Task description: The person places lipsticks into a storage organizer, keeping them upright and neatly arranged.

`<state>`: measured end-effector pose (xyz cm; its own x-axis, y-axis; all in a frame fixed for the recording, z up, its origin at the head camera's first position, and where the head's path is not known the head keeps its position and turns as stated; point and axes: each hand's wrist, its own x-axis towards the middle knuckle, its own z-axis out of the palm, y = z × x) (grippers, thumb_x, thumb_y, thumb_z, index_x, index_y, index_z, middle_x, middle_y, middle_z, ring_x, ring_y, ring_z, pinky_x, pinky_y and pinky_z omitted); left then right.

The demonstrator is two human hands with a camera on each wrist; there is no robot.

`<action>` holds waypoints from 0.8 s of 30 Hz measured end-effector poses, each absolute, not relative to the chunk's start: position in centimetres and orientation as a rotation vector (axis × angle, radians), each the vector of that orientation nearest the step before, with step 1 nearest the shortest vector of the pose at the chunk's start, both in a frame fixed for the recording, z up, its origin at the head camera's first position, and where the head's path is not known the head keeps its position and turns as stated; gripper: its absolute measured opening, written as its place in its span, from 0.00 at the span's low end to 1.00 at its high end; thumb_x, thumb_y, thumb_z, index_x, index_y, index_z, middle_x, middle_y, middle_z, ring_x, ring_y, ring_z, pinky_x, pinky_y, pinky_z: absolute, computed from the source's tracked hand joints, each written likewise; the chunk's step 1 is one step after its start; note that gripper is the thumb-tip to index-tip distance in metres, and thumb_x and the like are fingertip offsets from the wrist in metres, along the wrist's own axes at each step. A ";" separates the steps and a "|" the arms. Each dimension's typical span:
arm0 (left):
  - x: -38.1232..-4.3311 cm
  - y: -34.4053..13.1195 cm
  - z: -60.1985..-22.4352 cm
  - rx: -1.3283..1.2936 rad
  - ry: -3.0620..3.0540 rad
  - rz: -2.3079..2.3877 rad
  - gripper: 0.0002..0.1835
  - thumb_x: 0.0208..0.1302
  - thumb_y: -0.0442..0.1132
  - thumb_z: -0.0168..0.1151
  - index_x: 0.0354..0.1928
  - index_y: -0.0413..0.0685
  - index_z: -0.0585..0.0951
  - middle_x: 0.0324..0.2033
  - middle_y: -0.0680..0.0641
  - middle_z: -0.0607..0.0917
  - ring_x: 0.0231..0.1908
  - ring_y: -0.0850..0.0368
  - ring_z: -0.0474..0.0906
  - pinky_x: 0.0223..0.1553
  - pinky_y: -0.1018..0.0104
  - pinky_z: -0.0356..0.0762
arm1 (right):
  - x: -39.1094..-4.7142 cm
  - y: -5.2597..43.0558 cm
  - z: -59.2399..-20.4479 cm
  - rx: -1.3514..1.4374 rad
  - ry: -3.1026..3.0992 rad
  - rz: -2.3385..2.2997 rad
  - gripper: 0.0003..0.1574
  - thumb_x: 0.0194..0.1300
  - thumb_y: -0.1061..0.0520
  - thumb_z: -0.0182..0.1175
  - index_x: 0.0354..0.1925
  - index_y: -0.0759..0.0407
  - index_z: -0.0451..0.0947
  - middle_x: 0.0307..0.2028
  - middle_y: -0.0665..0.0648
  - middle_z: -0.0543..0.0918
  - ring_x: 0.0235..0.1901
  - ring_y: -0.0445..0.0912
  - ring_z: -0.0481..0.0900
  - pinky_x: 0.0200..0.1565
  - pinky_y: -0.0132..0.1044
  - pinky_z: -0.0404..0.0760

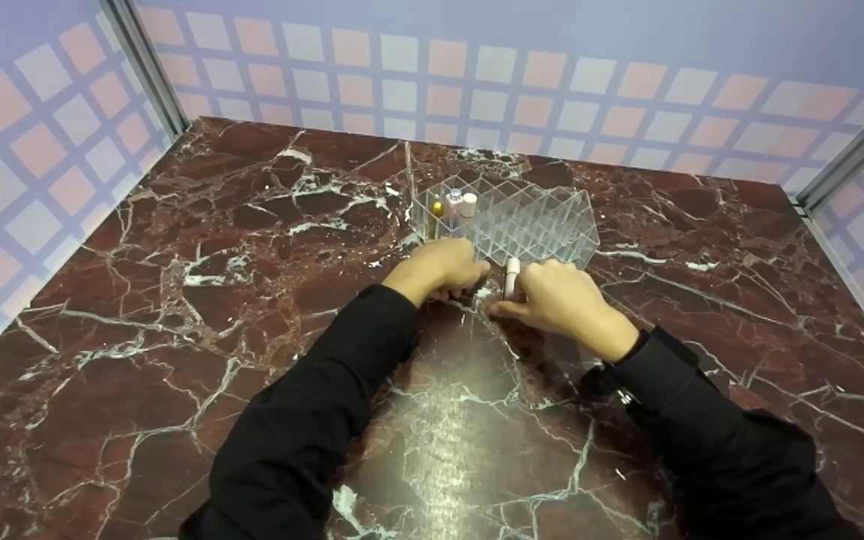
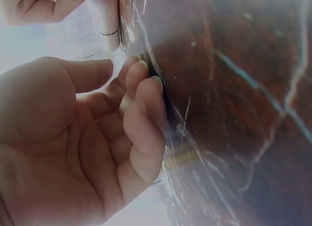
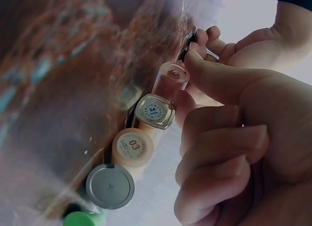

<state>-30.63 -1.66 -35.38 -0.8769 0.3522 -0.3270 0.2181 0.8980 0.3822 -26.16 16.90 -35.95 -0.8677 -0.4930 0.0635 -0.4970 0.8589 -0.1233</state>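
My right hand (image 1: pixel 563 298) pinches a slim lip gloss tube (image 1: pixel 511 277) with a pale cap, upright at the front of a clear acrylic organizer (image 1: pixel 552 221) with diamond-shaped slots. In the right wrist view the pinkish end of that tube (image 3: pixel 171 80) shows by the thumb and index finger. My left hand (image 1: pixel 443 266) is before the organizer's left part, palm turned inward. Its fingers (image 2: pixel 146 119) are loosely bent, with nothing visible between them and the thumb. The left wrist view shows the tube (image 2: pixel 107 26) just beyond the left fingertips.
Three cosmetics stand in the organizer's left slots: one gold-topped (image 1: pixel 438 208), one clear-topped (image 1: pixel 454 198), one white-capped (image 1: pixel 469 202). Beside the right hand, a row shows a square end marked 04 (image 3: pixel 155 111), round end marked 03 (image 3: pixel 132 147), grey end (image 3: pixel 110 186) and green end (image 3: pixel 79 219).
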 end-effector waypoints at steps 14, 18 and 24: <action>-30.6 -1.4 -35.5 0.414 2.699 0.429 0.25 0.78 0.57 0.49 0.28 0.47 0.78 0.22 0.48 0.83 0.17 0.57 0.78 0.22 0.65 0.78 | -26.2 16.9 -36.0 0.836 -3.027 0.235 0.29 0.60 0.35 0.71 0.15 0.50 0.76 0.15 0.49 0.75 0.17 0.46 0.73 0.22 0.44 0.77; -30.6 -1.4 -35.6 0.411 2.696 0.438 0.25 0.78 0.57 0.49 0.27 0.48 0.77 0.22 0.48 0.82 0.17 0.57 0.78 0.22 0.65 0.78 | -26.1 16.9 -35.9 0.829 -3.035 0.223 0.30 0.61 0.35 0.70 0.14 0.50 0.74 0.15 0.50 0.75 0.17 0.46 0.73 0.22 0.45 0.77; -30.7 -1.4 -35.6 0.401 2.686 0.443 0.26 0.78 0.57 0.47 0.27 0.47 0.78 0.21 0.48 0.82 0.16 0.58 0.77 0.21 0.65 0.78 | -25.9 16.9 -35.9 0.814 -3.035 0.181 0.32 0.62 0.33 0.69 0.16 0.51 0.72 0.16 0.52 0.74 0.18 0.48 0.74 0.22 0.46 0.78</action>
